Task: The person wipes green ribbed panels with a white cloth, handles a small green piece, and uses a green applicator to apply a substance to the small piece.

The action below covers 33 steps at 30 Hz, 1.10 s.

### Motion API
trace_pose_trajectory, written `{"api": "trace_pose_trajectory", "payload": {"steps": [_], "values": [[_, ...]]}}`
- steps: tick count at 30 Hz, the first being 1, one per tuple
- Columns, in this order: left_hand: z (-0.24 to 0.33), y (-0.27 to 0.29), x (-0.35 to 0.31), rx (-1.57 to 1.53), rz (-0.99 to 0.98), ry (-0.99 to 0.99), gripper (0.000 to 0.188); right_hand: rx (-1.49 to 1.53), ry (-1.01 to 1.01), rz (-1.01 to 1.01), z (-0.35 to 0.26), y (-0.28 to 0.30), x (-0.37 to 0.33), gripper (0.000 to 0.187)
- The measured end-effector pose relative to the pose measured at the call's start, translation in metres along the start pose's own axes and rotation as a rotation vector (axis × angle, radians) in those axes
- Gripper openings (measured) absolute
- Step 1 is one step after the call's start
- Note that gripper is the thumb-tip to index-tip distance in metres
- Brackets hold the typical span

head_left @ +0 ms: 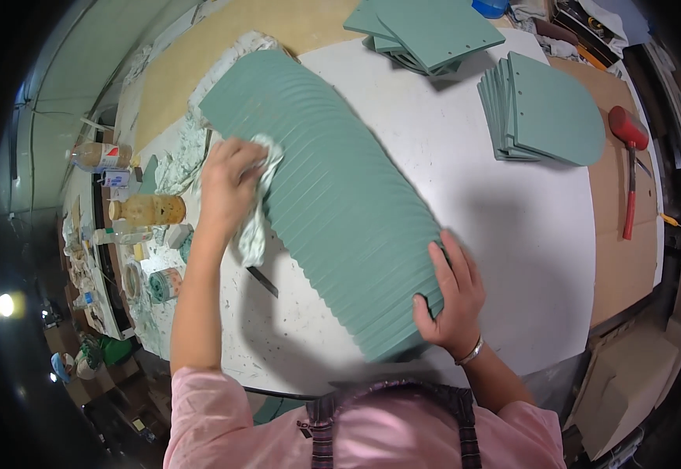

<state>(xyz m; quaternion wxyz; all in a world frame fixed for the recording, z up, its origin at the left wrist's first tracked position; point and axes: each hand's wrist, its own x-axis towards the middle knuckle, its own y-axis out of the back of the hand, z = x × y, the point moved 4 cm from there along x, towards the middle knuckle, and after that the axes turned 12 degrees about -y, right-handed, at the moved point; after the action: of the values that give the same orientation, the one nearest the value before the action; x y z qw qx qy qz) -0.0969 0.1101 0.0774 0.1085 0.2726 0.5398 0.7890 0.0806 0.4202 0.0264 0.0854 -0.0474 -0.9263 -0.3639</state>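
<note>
A long green ribbed piece with a rounded top point(333, 187) lies slanted across the white worktable, from the far left to the near right. My left hand point(231, 176) is closed on a crumpled pale rag point(256, 234) at the left edge of the piece, toward its far end. Part of the rag shows beyond my fingers against the ribs, and the rest hangs down beside the edge. At the near right end, my right hand point(454, 297) rests on the side of the piece, fingers spread, thumb on its end.
Flat green panels with small holes stand stacked at the far side point(442, 35) and the right point(555, 109). A red mallet point(630, 141) lies on cardboard point(614, 258) at the right. A bottle point(98, 156), a jar point(149, 209) and a tub of green paste point(164, 285) stand on the left.
</note>
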Motion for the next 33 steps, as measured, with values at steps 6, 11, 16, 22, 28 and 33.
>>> {"api": "trace_pose_trajectory", "payload": {"steps": [6, 11, 16, 22, 28, 33], "values": [[0.011, -0.019, 0.066, 0.076, 0.016, -0.100, 0.024, 0.003, 0.008, -0.015, -0.013, -0.004, 0.007, 0.069], [0.003, -0.011, 0.028, -0.109, -0.012, 0.006, 0.029, -0.010, -0.038, -0.043, 0.000, -0.001, 0.005, 0.070], [-0.038, 0.048, -0.023, -0.203, -0.056, 0.316, 0.023, 0.021, -0.044, -0.045, -0.006, -0.002, 0.006, 0.069], [0.015, -0.019, 0.093, -0.071, -0.093, -0.257, 0.030, 0.024, -0.023, -0.045, -0.011, -0.002, 0.008, 0.068], [-0.044, 0.022, -0.033, -0.105, -0.006, 0.055, 0.027, 0.020, -0.044, -0.054, -0.003, 0.001, 0.007, 0.069], [-0.062, 0.041, 0.042, -0.137, 0.129, 0.119, 0.027, 0.018, -0.034, -0.042, -0.008, -0.005, 0.006, 0.069]]}}
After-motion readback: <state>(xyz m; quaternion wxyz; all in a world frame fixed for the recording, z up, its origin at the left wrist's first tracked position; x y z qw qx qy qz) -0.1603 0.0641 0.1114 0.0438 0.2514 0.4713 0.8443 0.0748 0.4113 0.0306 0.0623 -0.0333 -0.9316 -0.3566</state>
